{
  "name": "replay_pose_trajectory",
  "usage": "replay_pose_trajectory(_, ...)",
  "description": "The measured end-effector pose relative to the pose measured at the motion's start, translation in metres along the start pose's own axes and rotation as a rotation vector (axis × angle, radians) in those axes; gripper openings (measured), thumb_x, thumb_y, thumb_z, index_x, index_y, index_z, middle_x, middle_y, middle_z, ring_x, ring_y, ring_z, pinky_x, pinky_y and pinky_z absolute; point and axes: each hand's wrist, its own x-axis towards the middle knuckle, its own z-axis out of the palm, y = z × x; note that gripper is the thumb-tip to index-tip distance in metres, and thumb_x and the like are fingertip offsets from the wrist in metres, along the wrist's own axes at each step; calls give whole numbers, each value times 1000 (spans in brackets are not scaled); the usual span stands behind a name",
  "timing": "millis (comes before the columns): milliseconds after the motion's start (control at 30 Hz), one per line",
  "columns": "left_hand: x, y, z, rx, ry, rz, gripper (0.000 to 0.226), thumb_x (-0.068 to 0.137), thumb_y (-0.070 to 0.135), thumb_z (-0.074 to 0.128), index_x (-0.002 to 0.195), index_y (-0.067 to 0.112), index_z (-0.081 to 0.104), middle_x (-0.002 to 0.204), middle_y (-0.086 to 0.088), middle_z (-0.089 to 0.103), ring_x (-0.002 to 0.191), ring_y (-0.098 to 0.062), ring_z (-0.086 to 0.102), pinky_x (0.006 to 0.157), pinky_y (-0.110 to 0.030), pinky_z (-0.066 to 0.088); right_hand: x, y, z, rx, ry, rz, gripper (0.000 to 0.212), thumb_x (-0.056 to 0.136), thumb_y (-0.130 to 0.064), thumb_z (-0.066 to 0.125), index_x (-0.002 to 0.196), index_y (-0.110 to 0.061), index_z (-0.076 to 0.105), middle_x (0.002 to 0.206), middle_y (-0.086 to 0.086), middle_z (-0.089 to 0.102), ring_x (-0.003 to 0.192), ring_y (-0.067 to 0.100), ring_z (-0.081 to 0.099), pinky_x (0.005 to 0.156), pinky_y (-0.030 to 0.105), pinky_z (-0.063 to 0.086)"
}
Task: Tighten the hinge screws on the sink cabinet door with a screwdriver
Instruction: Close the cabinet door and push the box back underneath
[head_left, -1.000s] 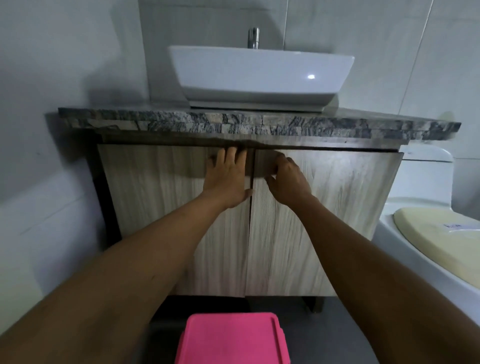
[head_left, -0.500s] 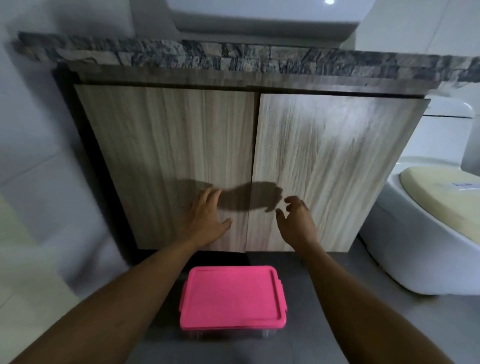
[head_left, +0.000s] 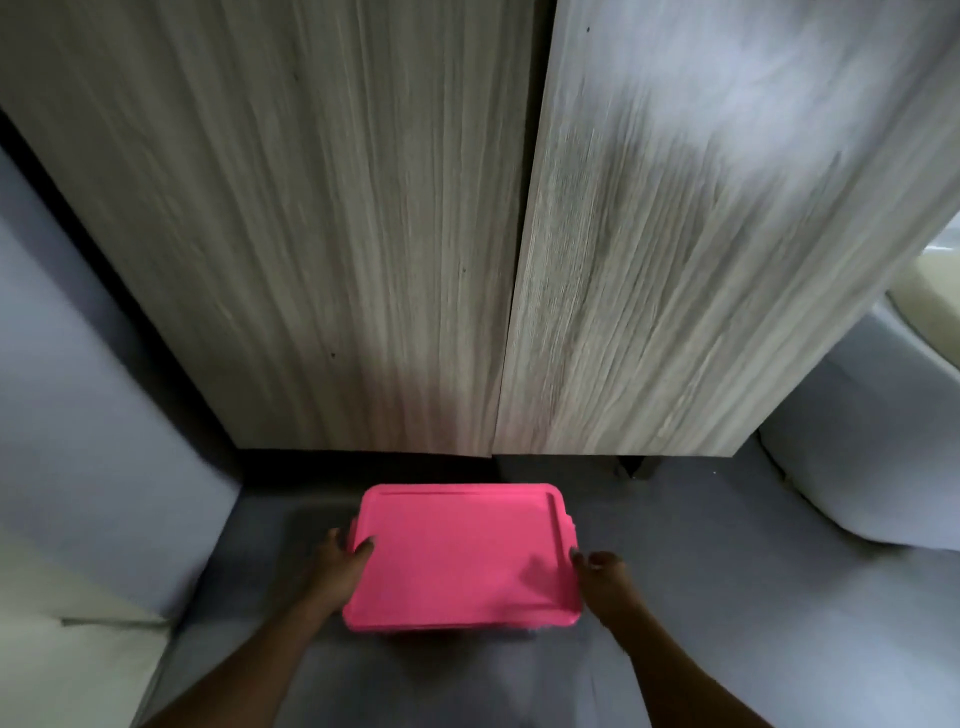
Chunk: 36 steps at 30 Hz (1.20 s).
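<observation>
Two wood-grain cabinet doors fill the upper view, the left door (head_left: 291, 234) and the right door (head_left: 701, 249), both closed with a thin dark gap between them. On the grey floor below stands a box with a pink lid (head_left: 462, 556). My left hand (head_left: 337, 566) grips the lid's left edge, thumb on top. At the lid's right edge my right hand (head_left: 602, 577) has its fingers curled around the rim. No screwdriver and no hinge are visible.
A white toilet (head_left: 857, 441) stands close on the right. The wall (head_left: 78, 415) runs along the left, with a pale tile at the lower left. The grey floor (head_left: 727, 597) surrounds the box. The picture is motion-blurred.
My view has dropped from the countertop to the floor. Both hands came down from the door tops and took hold of the pink lid's two sides.
</observation>
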Motion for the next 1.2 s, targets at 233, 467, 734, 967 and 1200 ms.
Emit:
replay_pose_trajectory(233, 7, -37, 18, -319, -167, -154, 57, 101, 31, 58, 147, 2, 42, 141, -21, 56, 122, -36, 59, 102, -46, 50, 7, 16, 8, 424, -243, 275, 36, 90, -46, 64, 111, -17, 61, 105, 10, 64, 97, 31, 60, 77, 48, 50)
replay_pose_trajectory(467, 12, -35, 22, -370, -159, -156, 53, 101, 28, 59, 145, 2, 46, 138, -23, 58, 125, -39, 58, 108, -55, 47, 20, 10, 11, 247, 5, -32, 6, 88, -6, 65, 90, -7, 71, 81, 11, 68, 69, 22, 57, 66, 41, 53)
replay_pose_trajectory(734, 12, -31, 20, -407, 17, -177, 58, 86, 13, 78, 135, -4, 52, 130, -28, 62, 116, -43, 63, 99, -56, 53, 23, 0, 24, -160, 79, -134, 15, 90, -9, 56, 89, 0, 68, 80, 20, 69, 77, 35, 65, 67, 35, 47)
replay_pose_trajectory(967, 8, -31, 26, -123, 157, -48, 45, 84, 28, 81, 119, 2, 70, 104, -27, 74, 98, -43, 71, 87, -52, 58, 22, -11, 26, -267, 94, -81, 22, 91, -7, 54, 101, 6, 69, 100, 29, 69, 97, 41, 65, 83, 42, 52)
replay_pose_trajectory(1200, 9, -25, 16, 170, 113, -24, 48, 89, 43, 72, 121, 8, 68, 111, -25, 72, 103, -42, 69, 87, -43, 57, 26, -30, 12, -328, -41, -52, 25, 86, -6, 55, 108, 4, 63, 106, 23, 68, 97, 38, 65, 77, 41, 54)
